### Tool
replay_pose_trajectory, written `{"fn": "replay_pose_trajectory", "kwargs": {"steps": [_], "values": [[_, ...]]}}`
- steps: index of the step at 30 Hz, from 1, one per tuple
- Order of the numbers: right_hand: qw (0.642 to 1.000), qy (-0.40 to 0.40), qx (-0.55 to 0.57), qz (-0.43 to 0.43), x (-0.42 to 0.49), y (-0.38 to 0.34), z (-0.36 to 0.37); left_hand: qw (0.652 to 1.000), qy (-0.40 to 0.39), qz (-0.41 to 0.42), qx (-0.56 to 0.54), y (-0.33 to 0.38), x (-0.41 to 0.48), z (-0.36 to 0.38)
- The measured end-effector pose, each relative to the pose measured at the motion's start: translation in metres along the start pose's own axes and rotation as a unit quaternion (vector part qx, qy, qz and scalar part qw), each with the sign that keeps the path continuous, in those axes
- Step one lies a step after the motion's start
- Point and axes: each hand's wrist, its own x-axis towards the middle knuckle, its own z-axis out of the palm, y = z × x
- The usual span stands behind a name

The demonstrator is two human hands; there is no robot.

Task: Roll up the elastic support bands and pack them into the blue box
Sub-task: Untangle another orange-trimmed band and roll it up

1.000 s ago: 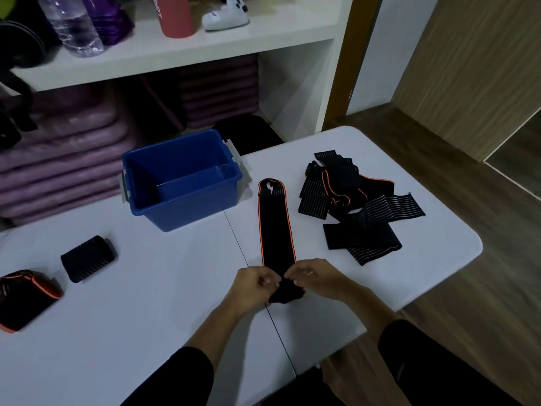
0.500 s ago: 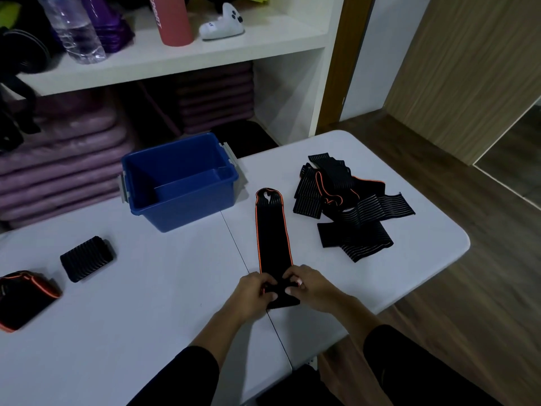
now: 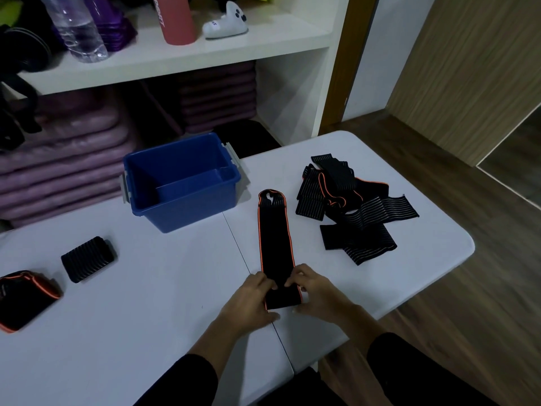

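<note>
A: Hands?
B: Left hand (image 3: pixel 251 297) and right hand (image 3: pixel 317 291) pinch the folded near end of the orange-edged band (image 3: pixel 275 241), flat on the table (image 3: pixel 146 303) near the blue box (image 3: pixel 187 209).
A: Tip?
B: Roll tight, edges aligned, I'd say.

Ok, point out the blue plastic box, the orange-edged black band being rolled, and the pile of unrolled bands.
blue plastic box (image 3: pixel 190 212): head view, front wall.
orange-edged black band (image 3: pixel 275 238): head view, flat middle.
pile of unrolled bands (image 3: pixel 360 241): head view, nearest band.
</note>
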Motion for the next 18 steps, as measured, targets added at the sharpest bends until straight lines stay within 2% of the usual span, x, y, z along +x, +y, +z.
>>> {"fn": "replay_pose_trajectory", "kwargs": {"steps": [4,7,10,14,18], "values": [[1.000,0.013,-0.009,0.023,0.005,-0.003,-0.004,1.000,0.013,-0.019,-0.020,0.000,0.002,-0.002],[0.994,-0.022,0.015,0.103,0.010,-0.004,-0.010,0.995,-0.008,-0.069,-0.077,0.002,0.004,-0.010],[0.987,-0.018,0.061,0.144,0.017,-0.009,-0.007,0.981,0.005,-0.130,-0.147,0.004,0.007,-0.012],[0.987,0.048,0.058,0.141,0.022,-0.012,-0.003,0.976,0.057,-0.156,-0.139,0.001,0.012,-0.010],[0.991,0.042,0.047,0.114,0.021,-0.011,-0.005,0.977,0.113,-0.118,-0.134,0.004,0.013,-0.008]]}}
